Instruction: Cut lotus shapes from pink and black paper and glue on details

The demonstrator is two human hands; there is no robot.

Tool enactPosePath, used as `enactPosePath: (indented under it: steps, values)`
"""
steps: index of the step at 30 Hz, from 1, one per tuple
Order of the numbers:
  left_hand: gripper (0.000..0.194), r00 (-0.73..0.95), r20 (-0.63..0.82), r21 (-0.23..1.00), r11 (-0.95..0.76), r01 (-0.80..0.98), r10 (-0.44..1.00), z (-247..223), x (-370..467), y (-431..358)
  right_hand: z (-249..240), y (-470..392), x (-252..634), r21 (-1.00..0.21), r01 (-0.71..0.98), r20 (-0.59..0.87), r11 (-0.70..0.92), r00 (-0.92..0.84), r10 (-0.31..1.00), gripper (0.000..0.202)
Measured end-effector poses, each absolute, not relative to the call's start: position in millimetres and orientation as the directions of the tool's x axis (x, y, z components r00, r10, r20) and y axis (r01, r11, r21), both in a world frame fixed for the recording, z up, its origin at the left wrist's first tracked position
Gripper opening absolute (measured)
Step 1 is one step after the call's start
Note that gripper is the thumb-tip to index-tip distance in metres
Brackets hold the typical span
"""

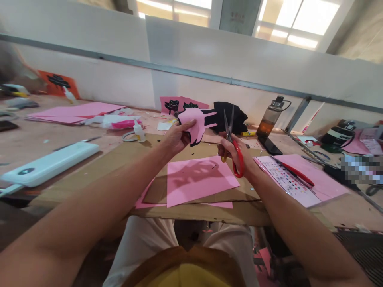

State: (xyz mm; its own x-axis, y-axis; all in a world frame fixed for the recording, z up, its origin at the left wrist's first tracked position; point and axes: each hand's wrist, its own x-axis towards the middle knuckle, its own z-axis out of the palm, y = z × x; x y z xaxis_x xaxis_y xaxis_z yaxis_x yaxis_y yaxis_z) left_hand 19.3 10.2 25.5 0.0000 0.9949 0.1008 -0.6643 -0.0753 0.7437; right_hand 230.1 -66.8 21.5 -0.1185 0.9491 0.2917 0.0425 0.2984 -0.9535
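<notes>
My left hand [178, 136] is closed on a pink and black paper cutout [196, 120], pinched with the thumb on its pink face. Narrow strips stick out from its right side. My right hand [230, 150] grips red-handled scissors [238, 159], their blades pointing up and slightly apart, just right of the cutout and not touching it. Something small and yellowish shows by the right fingers; I cannot make out what it is. Below both hands, a pink sheet [203, 185] lies on brown cardboard [119, 163], with shadows across it.
A white glue bottle [139, 131] and a long white case [50, 163] are on the left. Behind my right hand sit black material [220, 115], a drink bottle [271, 119] and a phone [269, 146]. Red-handled tweezers [296, 172] rest on a printed sheet at right.
</notes>
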Motion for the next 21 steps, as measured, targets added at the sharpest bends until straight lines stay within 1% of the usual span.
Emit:
enactPosePath:
  steps: [3,5,10,13,16,21]
  values:
    - [0.029,-0.018,0.138,0.744,-0.116,-0.658,0.990,26.5,16.3,12.2,20.5,-67.5,228.8,-0.957,0.070,0.272,0.281,-0.118,0.955,0.050]
    - [0.030,-0.019,0.161,0.737,-0.133,-0.662,0.987,27.6,15.9,11.6,18.3,-67.5,228.7,-0.955,0.091,0.271,0.283,-0.129,0.954,0.047]
    - [0.017,0.004,0.135,0.751,-0.100,-0.653,0.991,29.8,17.3,6.9,15.3,-68.9,230.7,-0.931,0.190,0.279,0.311,-0.176,0.944,0.045]
    - [0.017,0.030,0.146,0.778,-0.096,-0.621,0.989,29.5,16.3,5.6,17.3,-70.0,233.0,-0.926,0.214,0.271,0.309,-0.192,0.943,0.047]
    - [0.025,0.038,0.161,0.811,-0.110,-0.575,0.986,28.3,13.3,7.2,21.8,-71.9,235.5,-0.924,0.238,0.250,0.299,-0.216,0.944,0.053]
    - [0.032,0.016,0.158,0.806,-0.120,-0.579,0.987,27.3,9.0,10.5,27.3,-73.8,241.0,-0.901,0.320,0.222,0.291,-0.235,0.946,0.059]
